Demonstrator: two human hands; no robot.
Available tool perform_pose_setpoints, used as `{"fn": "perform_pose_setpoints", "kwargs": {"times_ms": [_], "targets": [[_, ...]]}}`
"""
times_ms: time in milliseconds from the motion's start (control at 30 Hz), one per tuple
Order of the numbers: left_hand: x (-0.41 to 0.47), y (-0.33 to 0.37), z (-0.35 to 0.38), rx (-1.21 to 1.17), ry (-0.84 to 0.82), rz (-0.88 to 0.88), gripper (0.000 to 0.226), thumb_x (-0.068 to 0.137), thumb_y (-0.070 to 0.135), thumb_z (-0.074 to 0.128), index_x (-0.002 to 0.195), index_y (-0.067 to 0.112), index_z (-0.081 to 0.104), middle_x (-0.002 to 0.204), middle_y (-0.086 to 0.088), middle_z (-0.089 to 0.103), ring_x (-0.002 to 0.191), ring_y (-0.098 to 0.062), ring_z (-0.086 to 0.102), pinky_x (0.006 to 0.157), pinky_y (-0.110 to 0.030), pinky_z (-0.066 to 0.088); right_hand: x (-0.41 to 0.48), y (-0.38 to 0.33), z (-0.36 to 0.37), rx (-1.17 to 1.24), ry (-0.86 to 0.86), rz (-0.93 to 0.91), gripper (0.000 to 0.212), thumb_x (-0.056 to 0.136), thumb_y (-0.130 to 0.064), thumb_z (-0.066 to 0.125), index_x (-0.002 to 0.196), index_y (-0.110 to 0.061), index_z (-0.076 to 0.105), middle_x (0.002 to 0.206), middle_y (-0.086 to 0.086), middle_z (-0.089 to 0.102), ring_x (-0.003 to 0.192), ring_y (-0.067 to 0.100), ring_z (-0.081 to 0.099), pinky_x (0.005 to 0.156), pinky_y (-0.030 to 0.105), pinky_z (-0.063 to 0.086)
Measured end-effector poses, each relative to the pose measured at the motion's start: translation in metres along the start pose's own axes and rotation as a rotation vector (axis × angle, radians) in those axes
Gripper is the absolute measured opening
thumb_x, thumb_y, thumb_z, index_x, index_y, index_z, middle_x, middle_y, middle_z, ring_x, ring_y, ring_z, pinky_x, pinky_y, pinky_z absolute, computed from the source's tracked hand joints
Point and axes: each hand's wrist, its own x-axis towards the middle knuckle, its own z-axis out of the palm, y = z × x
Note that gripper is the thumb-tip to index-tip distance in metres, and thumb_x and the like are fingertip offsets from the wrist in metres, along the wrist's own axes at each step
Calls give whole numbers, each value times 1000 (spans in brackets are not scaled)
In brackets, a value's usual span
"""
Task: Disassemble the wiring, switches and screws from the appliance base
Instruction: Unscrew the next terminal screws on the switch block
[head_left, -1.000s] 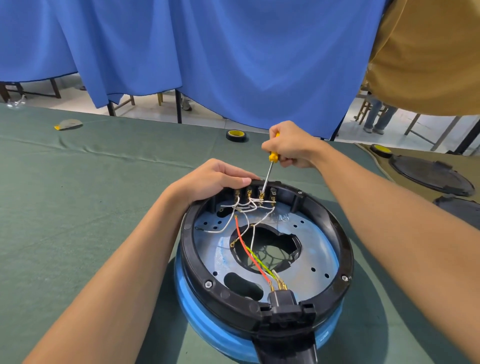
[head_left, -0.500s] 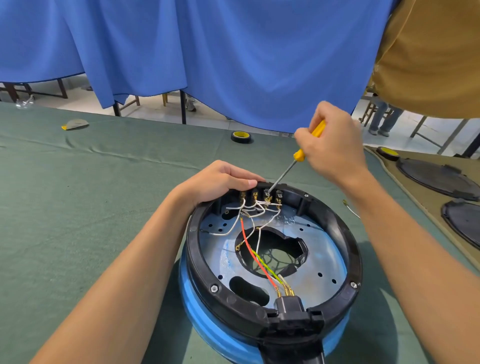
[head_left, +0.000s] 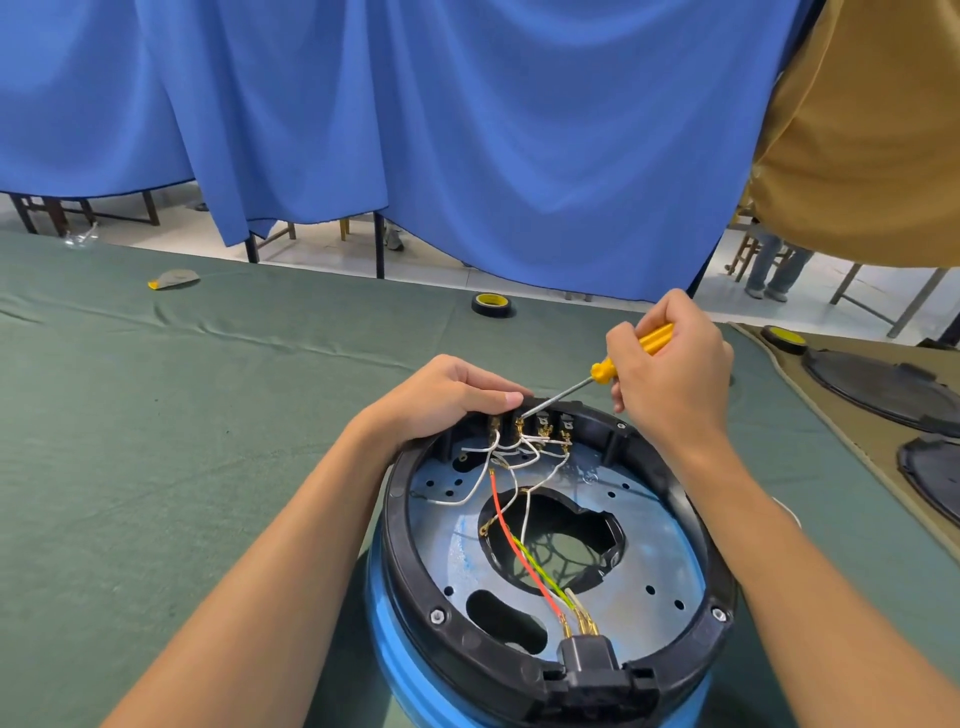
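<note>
Screwdriver (head_left: 631, 353) clamped in our right hand (head_left: 670, 371), tip on the switch terminals (head_left: 544, 426). Our left hand (head_left: 441, 400) grips the far rim of the appliance base (head_left: 670, 561) just beside that tip; base sits between our forearms, wires (head_left: 519, 453) attached.

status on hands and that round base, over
Left hand grips far rim of round black-and-blue appliance base. Right hand holds yellow-handled screwdriver, tip at brass terminals. White wires crowd them.

Appliance base (head_left: 545, 670) on table (head_left: 156, 441); tape roll (head_left: 492, 304) behind it
</note>
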Motion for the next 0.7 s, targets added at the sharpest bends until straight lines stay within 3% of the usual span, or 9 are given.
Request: {"fn": "perform_pose_setpoints", "kwargs": {"times_ms": [233,433,567,700], "targets": [[0,2,1,-17,4,-19,21,90,23,66,109,17,76,104,3,75,106,-15,67,108,-41,42,-3,-2,-2,41,-2,-41,25,91,-18,60,73,-14,43,58,9,57,43,13,61,37,21,47],[0,3,2,-18,16,-24,18,89,21,67,105,19,77,101,5,75,106,-15,67,109,-41,41,-1,-7,-4,-3,-52,-88,26,90,-20,62,73,-13,42,59,10,57,50,21,63,39,28,50],[-1,5,2,4,13,-21,14,89,22,68,97,28,77,101,9,75,106,-8,66,109,-36,40,23,-9,1,-18,-176,-53,26,79,-12,61,67,-12,38,56,19,53,43,28,58,35,34,45],[-3,9,2,21,8,-21,15,89,23,68,90,36,77,101,13,74,106,-3,65,110,-34,39,51,-5,20,-64,-392,66,24,74,-7,58,63,-13,37,42,1,44,39,24,51,44,28,39]]}}
